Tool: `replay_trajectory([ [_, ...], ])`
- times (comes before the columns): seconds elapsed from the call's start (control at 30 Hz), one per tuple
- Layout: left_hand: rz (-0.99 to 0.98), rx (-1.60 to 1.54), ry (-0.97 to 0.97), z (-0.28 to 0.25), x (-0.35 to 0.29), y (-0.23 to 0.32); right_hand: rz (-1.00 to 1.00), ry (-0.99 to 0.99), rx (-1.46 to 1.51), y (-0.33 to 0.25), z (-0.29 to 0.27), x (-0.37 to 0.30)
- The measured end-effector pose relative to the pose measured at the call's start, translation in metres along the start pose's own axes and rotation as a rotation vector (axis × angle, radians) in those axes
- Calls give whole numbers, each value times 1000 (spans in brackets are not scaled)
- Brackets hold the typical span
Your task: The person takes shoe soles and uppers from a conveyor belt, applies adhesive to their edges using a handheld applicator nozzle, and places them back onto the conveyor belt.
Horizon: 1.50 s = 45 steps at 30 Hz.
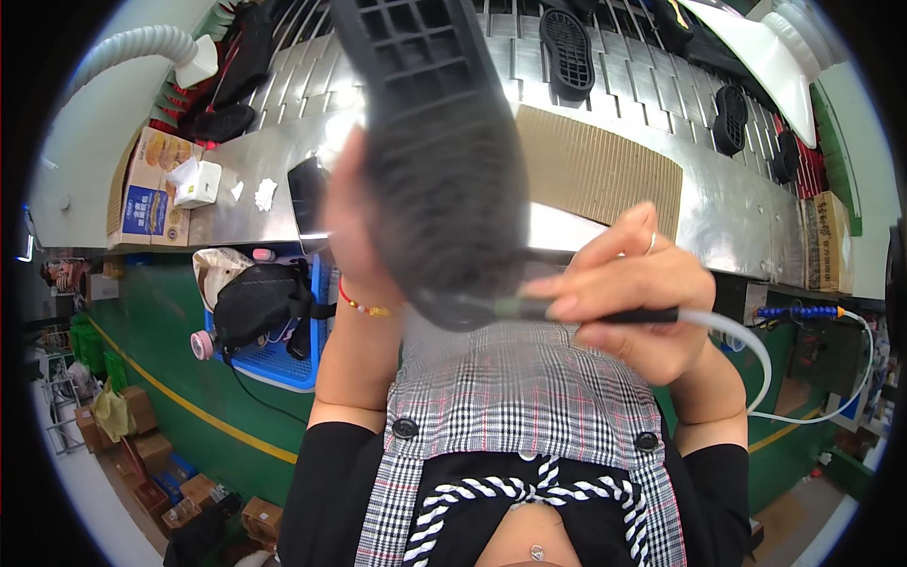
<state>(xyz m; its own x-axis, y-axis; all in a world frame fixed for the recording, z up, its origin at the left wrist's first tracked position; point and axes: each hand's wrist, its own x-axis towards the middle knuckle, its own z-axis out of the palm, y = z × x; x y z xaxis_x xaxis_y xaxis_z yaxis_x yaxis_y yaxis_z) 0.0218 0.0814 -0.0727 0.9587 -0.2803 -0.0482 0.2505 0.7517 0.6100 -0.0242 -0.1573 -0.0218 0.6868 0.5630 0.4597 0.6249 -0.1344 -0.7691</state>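
Note:
A black rubber shoe sole (444, 170) fills the upper middle of the head view, tilted, its treaded underside facing me. My left hand (354, 227), blurred and wearing a beaded bracelet, is closed around the sole's left edge; some fingers are hidden behind it. My right hand (642, 293) pinches a black pen-shaped tool (659, 317) with a white hose (746, 345) running from its back end. The tool's front end is at the near edge of the sole; blur hides whether it touches.
Beyond the metal bench edge (737, 236) runs a slatted conveyor (633, 94) carrying more black soles (569, 57). On the bench lie a cardboard sheet (614, 161), a tissue box (198, 184) and a carton (156, 189). White ducts hang at both sides. A blue basket (283, 367) stands left.

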Motion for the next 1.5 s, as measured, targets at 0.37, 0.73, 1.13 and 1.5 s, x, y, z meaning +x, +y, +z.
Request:
replay_trajectory([
  [0.37,-122,5,4,-4,-2,3,62,-152,49,6,-19,13],
  [0.73,-189,-20,-8,-5,2,0,-43,-451,132,10,-41,39],
  [1.13,-246,-209,-211,-13,5,-2,-78,-522,-45,5,-60,52],
  [1.5,1494,2834,-110,-38,2,0,-190,85,-31,2,-84,21],
])
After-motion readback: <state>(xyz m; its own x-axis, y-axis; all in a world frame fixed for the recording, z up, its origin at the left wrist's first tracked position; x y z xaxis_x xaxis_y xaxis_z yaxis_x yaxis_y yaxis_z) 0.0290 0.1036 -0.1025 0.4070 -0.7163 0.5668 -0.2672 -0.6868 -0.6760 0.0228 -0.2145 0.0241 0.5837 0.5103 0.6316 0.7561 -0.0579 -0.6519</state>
